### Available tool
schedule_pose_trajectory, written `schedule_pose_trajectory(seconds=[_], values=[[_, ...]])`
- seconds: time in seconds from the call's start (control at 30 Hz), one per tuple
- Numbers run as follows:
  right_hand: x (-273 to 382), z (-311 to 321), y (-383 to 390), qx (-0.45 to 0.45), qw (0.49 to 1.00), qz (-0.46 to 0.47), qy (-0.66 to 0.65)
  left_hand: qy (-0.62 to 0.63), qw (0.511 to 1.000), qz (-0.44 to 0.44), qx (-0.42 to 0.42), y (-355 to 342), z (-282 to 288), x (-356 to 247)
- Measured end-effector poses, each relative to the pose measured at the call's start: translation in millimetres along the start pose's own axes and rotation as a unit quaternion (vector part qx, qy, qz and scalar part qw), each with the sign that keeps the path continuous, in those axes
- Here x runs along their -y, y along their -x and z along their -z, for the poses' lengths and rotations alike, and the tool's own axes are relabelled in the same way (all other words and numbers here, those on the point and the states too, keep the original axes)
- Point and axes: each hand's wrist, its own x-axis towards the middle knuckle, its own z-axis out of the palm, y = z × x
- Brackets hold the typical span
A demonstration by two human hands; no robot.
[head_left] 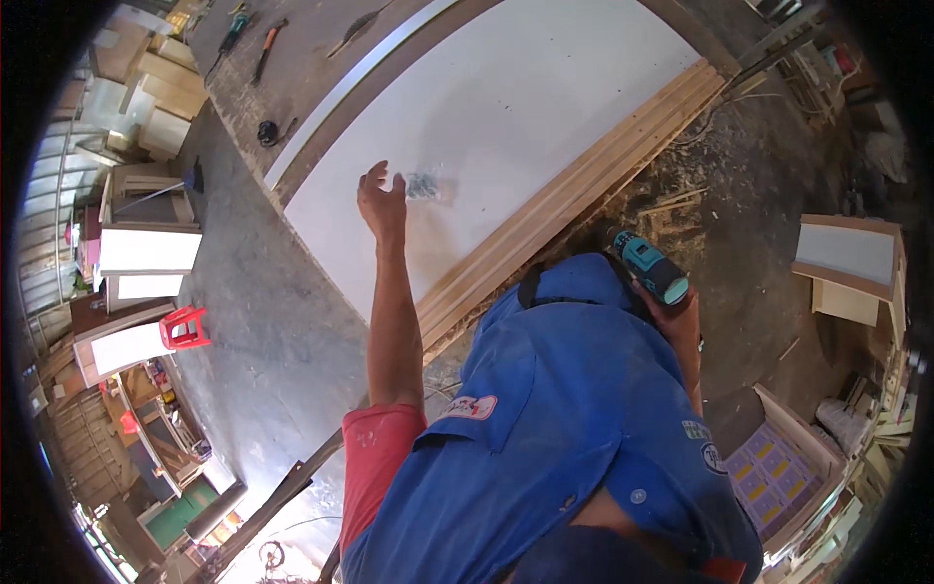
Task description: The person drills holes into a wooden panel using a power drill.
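My left hand (pixel 382 202) hovers over the near-left part of a large white panel (pixel 564 88). Its fingers are bent and apart, with nothing in them. Just right of the fingertips lies a small clear plastic bag (pixel 426 186) with dark little pieces inside, too small to name. Down by my right hip, my right hand (pixel 678 313) is wrapped round a teal and black cordless drill (pixel 650 265), its nose toward the workbench. The grip of the drill is mostly hidden by the hand.
Wooden strips (pixel 574 204) edge the panel's near side. A long metal straightedge (pixel 360 83), an orange-handled tool (pixel 269 49) and a teal power tool (pixel 233 31) lie beyond it. A red stool (pixel 185 328) stands left; a wooden cabinet (pixel 849 255) stands right. Sawdust and wood scraps litter the floor.
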Motion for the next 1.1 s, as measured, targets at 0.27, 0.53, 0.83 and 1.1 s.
schedule_pose_trajectory(seconds=[0.27,0.53,0.83,1.1], values=[[7.7,-11.5,3.7,0.039,0.998,0.02,-0.033,0.102,0.971,0.124,0.175,25.8,-15.2,-32.0],[-28.8,-24.8,24.6,0.036,0.997,0.018,0.065,0.051,0.982,0.087,0.162,29.7,-20.1,-36.9],[-76.4,-48.7,42.2,0.059,0.996,-0.032,-0.053,0.145,0.975,0.067,0.151,31.4,-19.1,-19.0],[-36.8,-27.5,55.9,0.058,0.997,-0.006,0.06,0.042,0.981,-0.031,0.189,28.8,-9.1,-19.8]])
